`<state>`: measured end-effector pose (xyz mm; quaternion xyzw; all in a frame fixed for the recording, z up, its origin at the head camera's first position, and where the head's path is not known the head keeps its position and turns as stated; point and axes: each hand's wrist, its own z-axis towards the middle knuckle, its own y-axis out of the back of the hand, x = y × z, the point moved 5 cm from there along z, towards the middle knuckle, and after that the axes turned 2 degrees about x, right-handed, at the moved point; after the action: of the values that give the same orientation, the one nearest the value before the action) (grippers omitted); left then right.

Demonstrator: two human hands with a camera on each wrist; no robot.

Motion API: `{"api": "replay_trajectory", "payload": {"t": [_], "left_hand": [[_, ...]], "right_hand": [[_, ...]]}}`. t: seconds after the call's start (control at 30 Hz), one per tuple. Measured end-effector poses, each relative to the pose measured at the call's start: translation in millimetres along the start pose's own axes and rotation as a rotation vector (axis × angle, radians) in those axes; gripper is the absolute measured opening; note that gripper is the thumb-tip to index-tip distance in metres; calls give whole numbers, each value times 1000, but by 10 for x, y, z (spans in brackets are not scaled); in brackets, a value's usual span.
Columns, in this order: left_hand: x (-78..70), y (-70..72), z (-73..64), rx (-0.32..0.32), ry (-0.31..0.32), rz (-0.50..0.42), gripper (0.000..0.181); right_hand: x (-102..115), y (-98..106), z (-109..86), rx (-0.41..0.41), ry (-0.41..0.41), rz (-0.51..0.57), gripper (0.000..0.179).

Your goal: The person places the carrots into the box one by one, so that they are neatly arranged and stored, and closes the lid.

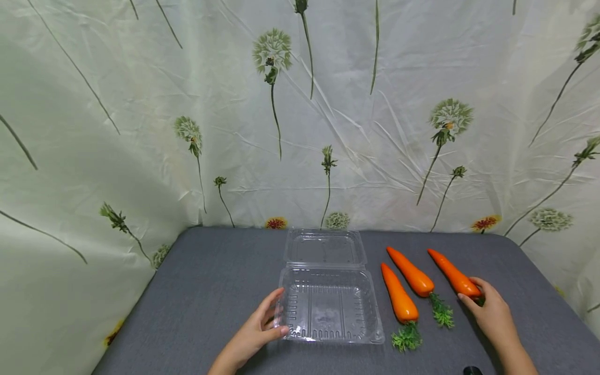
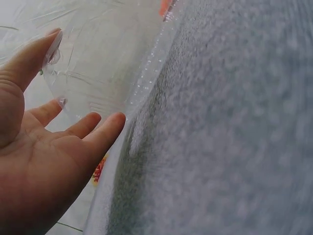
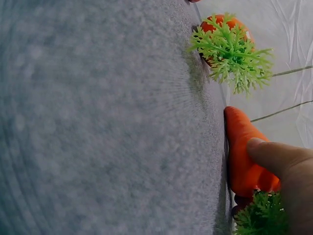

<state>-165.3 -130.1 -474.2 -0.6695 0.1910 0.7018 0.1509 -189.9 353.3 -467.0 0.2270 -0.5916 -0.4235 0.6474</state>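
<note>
A clear plastic clamshell container [image 1: 328, 307] lies on the grey table with its lid [image 1: 324, 247] folded back, away from me. My left hand [image 1: 258, 328] pinches its left rim, thumb [image 2: 36, 56] on the edge and fingertips along the outer side wall. At the right, my right hand [image 1: 494, 312] grips the thick top end of the rightmost orange carrot [image 1: 450, 271], whose green leaves [image 3: 264, 215] are partly covered by that hand. Its thumb lies across the carrot in the right wrist view. Two more carrots, one nearer [image 1: 398, 297] and one farther [image 1: 411, 273], lie between container and right hand.
The grey table [image 1: 211, 281] reaches back to a hanging cloth [image 1: 234, 104] printed with dandelions, which also runs along the left side. A small black round object [image 1: 472, 370] shows at the near edge, left of the right forearm.
</note>
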Motion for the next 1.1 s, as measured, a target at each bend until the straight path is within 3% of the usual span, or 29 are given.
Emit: {"api": "replay_trajectory", "payload": {"t": [0.4,0.77,1.1], "left_hand": [[31,-21,-6,7,-24,-66,77],[23,-26,-7,6,-20,-71,77],[18,-23,-10,4,-13,-70,77]], "right_hand": [[46,99,-41,-169,-59,76,44],[96,143,-48,-193,-267,392,51],[-98,-64,97,-208,-144,666,51]]}}
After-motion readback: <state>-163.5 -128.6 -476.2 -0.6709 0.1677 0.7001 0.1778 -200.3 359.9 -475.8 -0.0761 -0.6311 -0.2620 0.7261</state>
